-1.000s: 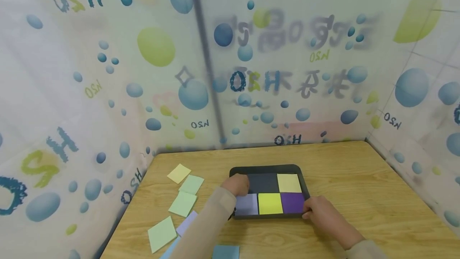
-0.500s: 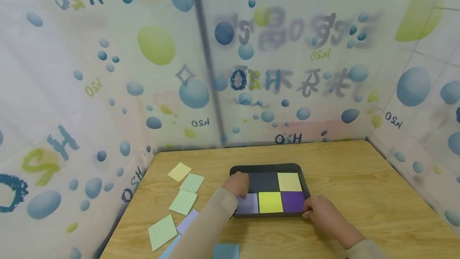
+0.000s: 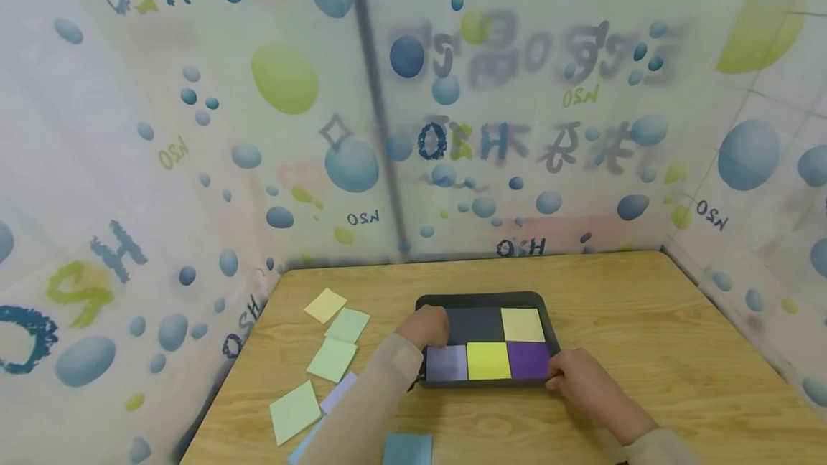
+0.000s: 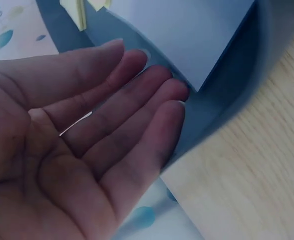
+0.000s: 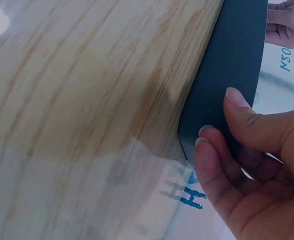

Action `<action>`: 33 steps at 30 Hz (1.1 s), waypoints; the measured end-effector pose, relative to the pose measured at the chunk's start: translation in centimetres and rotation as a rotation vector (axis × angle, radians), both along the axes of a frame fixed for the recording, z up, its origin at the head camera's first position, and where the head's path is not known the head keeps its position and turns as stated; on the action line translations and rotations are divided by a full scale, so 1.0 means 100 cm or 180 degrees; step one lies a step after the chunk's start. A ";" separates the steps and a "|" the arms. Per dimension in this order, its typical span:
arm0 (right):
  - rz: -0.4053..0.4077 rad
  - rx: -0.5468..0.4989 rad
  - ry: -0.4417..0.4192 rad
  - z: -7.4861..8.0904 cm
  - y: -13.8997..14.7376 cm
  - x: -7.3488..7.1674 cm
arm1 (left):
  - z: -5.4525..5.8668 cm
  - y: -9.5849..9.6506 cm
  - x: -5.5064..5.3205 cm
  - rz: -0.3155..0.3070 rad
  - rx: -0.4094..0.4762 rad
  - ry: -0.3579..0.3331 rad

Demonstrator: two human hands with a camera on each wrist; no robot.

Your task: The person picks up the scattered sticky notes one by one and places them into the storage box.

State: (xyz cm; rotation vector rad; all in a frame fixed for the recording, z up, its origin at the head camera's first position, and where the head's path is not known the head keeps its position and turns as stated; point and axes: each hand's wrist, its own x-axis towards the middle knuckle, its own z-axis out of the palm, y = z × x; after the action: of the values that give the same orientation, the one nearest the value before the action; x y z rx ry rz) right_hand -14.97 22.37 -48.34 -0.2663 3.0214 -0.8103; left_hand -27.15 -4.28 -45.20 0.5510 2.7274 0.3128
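Observation:
A shallow black tray [image 3: 481,300] lies on the wooden table, with square paper pads in it: a lavender pad [image 3: 447,363], a bright yellow pad [image 3: 487,361] and a purple pad [image 3: 528,359] along the front, and a pale yellow pad [image 3: 522,325] at back right. My left hand [image 3: 424,326] reaches in at the tray's left side. In the left wrist view its fingers are loosely extended, fingertips beside the lavender pad's corner, and nothing shows in its grasp. With thumb and curled fingers, my right hand [image 3: 578,379] holds the tray's front right corner.
Left of the tray lie a yellow note [image 3: 326,306], several pale green notes [image 3: 295,412], a lavender note [image 3: 338,393] and a blue one partly under my left sleeve. A teal pad [image 3: 408,449] is near the front. Printed curtains [image 3: 478,106] surround the table's back and sides.
The head view shifts slightly. Both hands keep nearly the same places on the tray, and the pads stay where they were.

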 end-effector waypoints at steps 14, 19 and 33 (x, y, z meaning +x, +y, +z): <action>-0.0019 -0.0027 -0.0046 -0.001 -0.003 -0.001 | 0.008 -0.024 0.003 -0.0200 0.0366 0.0024; -0.0015 -0.0063 -0.0072 -0.001 -0.003 0.000 | 0.015 -0.042 0.009 -0.0066 0.0676 0.0055; -0.0043 -0.0091 -0.0072 -0.001 0.002 -0.001 | 0.023 -0.072 0.022 0.0029 0.0862 0.0266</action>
State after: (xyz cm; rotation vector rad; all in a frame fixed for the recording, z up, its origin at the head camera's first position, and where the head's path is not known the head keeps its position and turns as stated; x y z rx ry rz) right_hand -15.08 22.56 -48.42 -0.2357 2.9959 -0.8522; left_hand -24.92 -11.43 -42.94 0.6353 2.7861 0.6827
